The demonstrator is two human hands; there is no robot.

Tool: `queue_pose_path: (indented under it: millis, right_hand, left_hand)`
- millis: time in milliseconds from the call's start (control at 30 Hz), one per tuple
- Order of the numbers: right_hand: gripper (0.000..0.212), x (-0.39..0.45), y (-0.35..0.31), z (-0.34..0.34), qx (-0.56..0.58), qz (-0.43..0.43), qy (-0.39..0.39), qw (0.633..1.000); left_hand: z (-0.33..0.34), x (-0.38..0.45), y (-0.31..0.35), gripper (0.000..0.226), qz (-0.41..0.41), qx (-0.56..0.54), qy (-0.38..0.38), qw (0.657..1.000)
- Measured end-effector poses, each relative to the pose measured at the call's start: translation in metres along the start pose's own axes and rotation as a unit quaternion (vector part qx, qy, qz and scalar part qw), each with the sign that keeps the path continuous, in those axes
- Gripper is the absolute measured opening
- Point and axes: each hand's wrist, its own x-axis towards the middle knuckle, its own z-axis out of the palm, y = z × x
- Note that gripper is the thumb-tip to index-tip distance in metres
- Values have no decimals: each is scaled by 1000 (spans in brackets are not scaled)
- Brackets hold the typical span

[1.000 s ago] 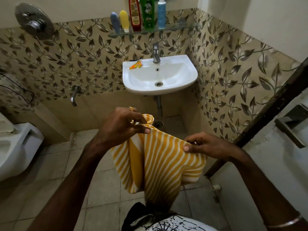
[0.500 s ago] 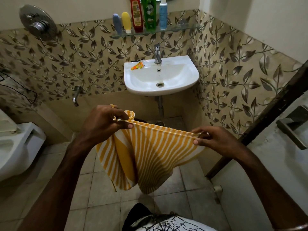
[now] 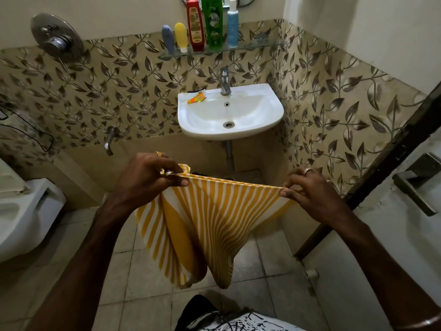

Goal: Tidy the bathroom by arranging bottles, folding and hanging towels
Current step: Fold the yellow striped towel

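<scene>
A yellow and white striped towel (image 3: 210, 225) hangs in front of me, stretched taut along its top edge. My left hand (image 3: 148, 177) pinches the left corner and my right hand (image 3: 307, 189) pinches the right corner. The cloth droops below in folds, above the tiled floor. On a glass shelf (image 3: 253, 45) over the sink stand several bottles: a grey-blue one (image 3: 167, 39), a yellow one (image 3: 181, 37), a red one (image 3: 195, 25), a green one (image 3: 212, 22) and a blue-white one (image 3: 232, 25).
A white sink (image 3: 267, 115) with a tap (image 3: 224, 82) hangs on the far wall, with an orange packet (image 3: 196, 99) on its rim. A white toilet (image 3: 28, 211) stands at the left. A door (image 3: 393, 235) with a handle (image 3: 415, 185) is at the right.
My hands have moved apart and drawn the towel's top edge out wide and straight. The towel hangs spread out more than before.
</scene>
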Motion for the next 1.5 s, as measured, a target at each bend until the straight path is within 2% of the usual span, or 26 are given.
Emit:
queue_pose_path:
  millis: [67,167,267,367,500,567,633,700,833,900,1000,1167,1333,1433,1500]
  right_hand:
    - [3,0,3,-4,102,11,-29,994]
    - [6,1,3,-6,143,42,-6,989]
    - [13,-2,-1,-6,140,87,-6,986]
    - [17,-9,-10,-4,200,106,-113,967]
    - [22,-16,-33,-4,331,61,-255,907]
    - [32,-15,-41,-1,340,28,-284,896]
    - [34,-10,-49,6,295,-26,-232,926]
    - [22,-4,-60,15,268,-63,-139,951]
    - [19,8,-79,32,266,-136,-33,954]
    - [18,12,-86,37,291,-163,-46,942]
    - [16,13,-93,35,341,-115,-88,929]
    - [11,15,-83,32,343,-87,-57,933]
    - [12,13,-74,28,360,-60,-48,930]
    - [15,11,-72,29,333,-70,-35,940]
    - [10,11,-74,31,284,-71,7,956]
  left_hand:
    - [0,1,0,45,-21,-8,0,1000]
    - [8,4,1,39,-75,-16,9,997]
    - [25,11,3,38,-165,26,96,981]
    - [38,17,6,40,-242,27,170,955]
    - [51,22,20,33,-266,-49,197,942]
    - [58,25,26,30,-273,-95,203,936]
    - [64,27,32,29,-273,-146,194,931]
    - [70,29,41,31,-274,-206,177,923]
    - [80,27,68,28,-256,-294,133,911]
    - [84,25,80,28,-237,-332,99,907]
    - [83,21,87,31,-228,-389,50,891]
    - [59,8,66,37,-264,-396,-39,878]
    - [52,2,57,24,-288,-422,-31,859]
    - [60,1,60,19,-267,-421,8,867]
    - [67,0,64,18,-244,-398,44,883]
